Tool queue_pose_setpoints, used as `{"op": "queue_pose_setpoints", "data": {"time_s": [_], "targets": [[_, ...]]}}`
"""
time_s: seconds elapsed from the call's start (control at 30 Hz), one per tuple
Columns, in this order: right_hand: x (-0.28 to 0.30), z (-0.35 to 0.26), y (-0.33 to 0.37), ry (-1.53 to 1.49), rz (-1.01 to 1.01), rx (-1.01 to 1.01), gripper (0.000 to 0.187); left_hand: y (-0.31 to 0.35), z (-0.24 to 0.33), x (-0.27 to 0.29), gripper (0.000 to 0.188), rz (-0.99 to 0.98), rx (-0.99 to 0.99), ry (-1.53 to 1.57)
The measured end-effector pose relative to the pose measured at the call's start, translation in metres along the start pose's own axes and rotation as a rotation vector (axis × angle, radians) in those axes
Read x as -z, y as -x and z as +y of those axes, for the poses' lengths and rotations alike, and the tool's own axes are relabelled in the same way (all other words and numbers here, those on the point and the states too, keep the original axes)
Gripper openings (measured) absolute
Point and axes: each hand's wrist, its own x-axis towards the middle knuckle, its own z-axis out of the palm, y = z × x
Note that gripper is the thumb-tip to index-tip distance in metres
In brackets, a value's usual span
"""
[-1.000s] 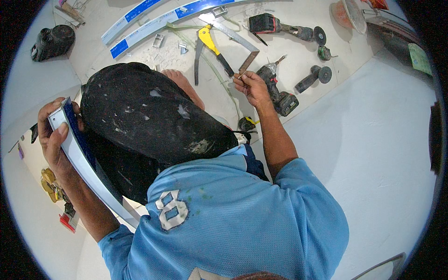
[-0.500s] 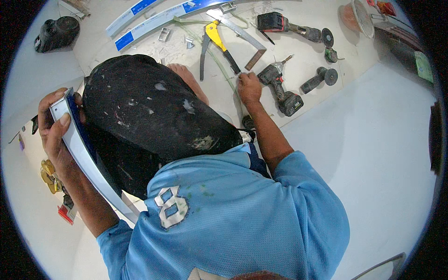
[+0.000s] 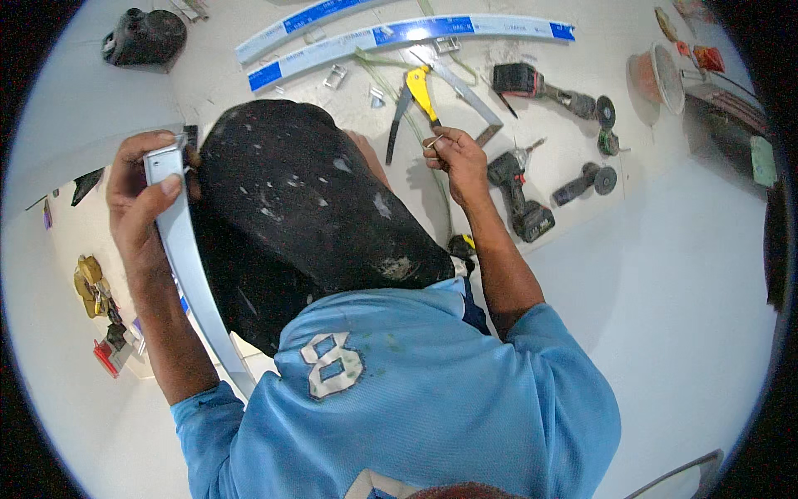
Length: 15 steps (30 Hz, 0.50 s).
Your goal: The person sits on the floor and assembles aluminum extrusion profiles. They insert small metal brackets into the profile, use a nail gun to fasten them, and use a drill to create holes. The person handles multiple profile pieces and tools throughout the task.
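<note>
While the left hand (image 3: 137, 200) grips a long silver metal channel (image 3: 190, 254) beside the black-trousered leg (image 3: 299, 195), small round end hole (image 3: 155, 165) made, apparently unfilled, the right hand (image 3: 462, 168) pinches a thin metallic pin (image 3: 433, 141).

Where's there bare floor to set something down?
Bare floor lies between the right end of the lower blue rail, the orange bucket and the cordless grinder; a smaller patch lies between that grinder and the drill, right of a black rod. Crowded around the right hand: yellow tool, metal square, drill.
</note>
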Motion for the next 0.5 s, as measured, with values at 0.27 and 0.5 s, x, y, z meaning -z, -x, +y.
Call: {"op": "queue_pose_setpoints", "data": {"time_s": [0.27, 0.5], "targets": [[-0.033, -0.088, 0.031, -0.143, -0.237, 0.177, 0.016, -0.004, 0.006, -0.001, 0.052, -0.044, -0.027, -0.005], [0.006, -0.043, 0.012, 0.183, -0.012, -0.05, 0.018, -0.001, 0.007, 0.0, 0.052, -0.04, -0.019, -0.08]]}}
